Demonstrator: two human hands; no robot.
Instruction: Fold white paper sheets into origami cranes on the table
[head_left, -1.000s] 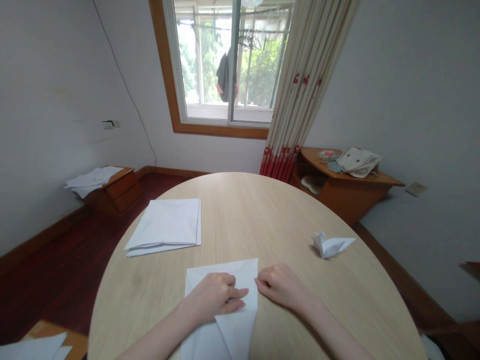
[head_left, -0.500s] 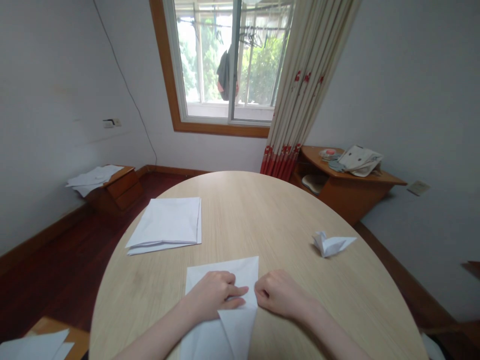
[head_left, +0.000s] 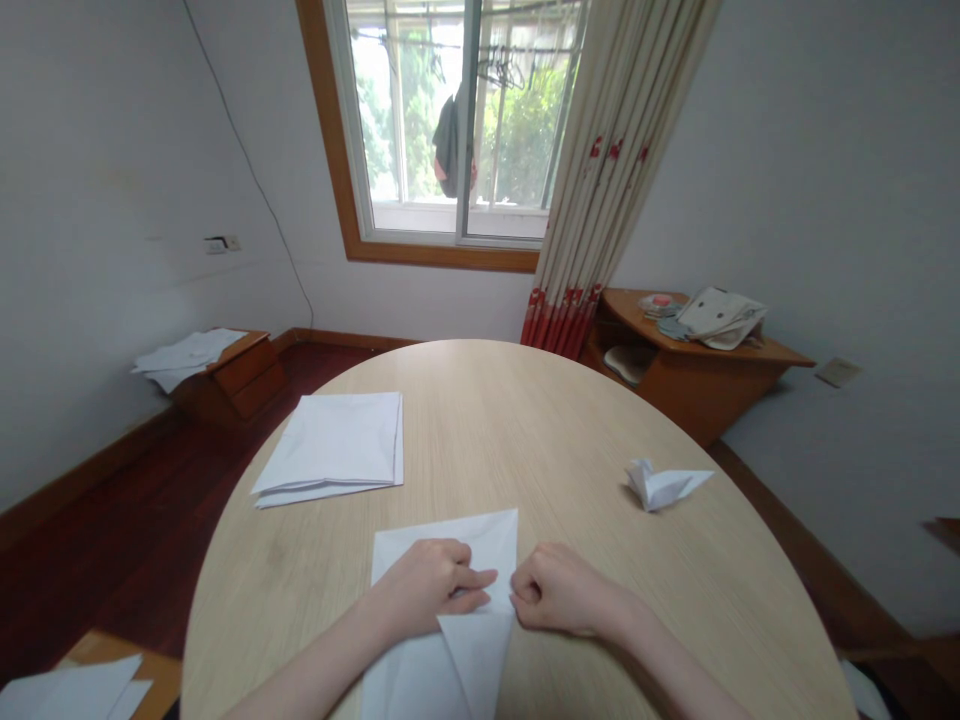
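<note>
I am pressing the sheet (head_left: 484,535) with closed left fingers (head_left: 466,579), my right fingers (head_left: 527,592) seemingly pinching its edge; slipping on the bench (head_left: 525,430) is risking a crooked crease.

White paper sheet (head_left: 480,535), pale wood-grain table (head_left: 525,440), red-flowered cream curtain (head_left: 600,170)

Stack of white sheets (head_left: 334,445), small folded paper figure (head_left: 660,486), perhaps a bird, round wooden table (head_left: 525,420), curtain (head_left: 600,180)

Home room, probably bedroom: curtained window (head_left: 457,130), round wooden table (head_left: 525,430), low cabinets (head_left: 232,375), wood floor (head_left: 112,540).
</note>
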